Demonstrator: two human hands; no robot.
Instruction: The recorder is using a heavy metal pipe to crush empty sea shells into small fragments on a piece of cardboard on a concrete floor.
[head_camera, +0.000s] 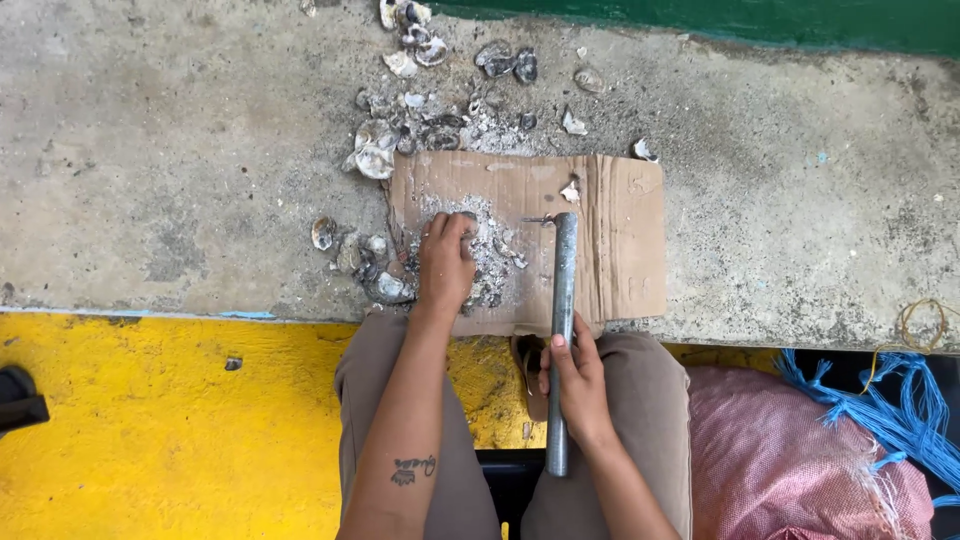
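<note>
Your left hand (445, 265) is curled down over a shell piece (466, 222) on the heap of crushed shell fragments (487, 245), fingers bent around it so that most of it is hidden. The heap lies on a flat piece of cardboard (610, 235) spread over the concrete ledge (180, 170).

Your right hand (577, 385) is wrapped fully around the lower part of a grey metal pipe (562, 300), thumb lying along it. The pipe stands nearly straight away from you, its far end resting on the cardboard just right of the heap, close to your left hand but not touching it.

Whole oyster shells (375, 155) are scattered beyond the cardboard's far-left corner and up toward the green wall (760, 20). More shells (350, 250) crowd the cardboard's left edge, right beside your left wrist.

To your right sits a pink woven sack (780, 455) with frayed blue rope (900, 410) over it. The floor under your left knee is painted yellow (150, 420).
</note>
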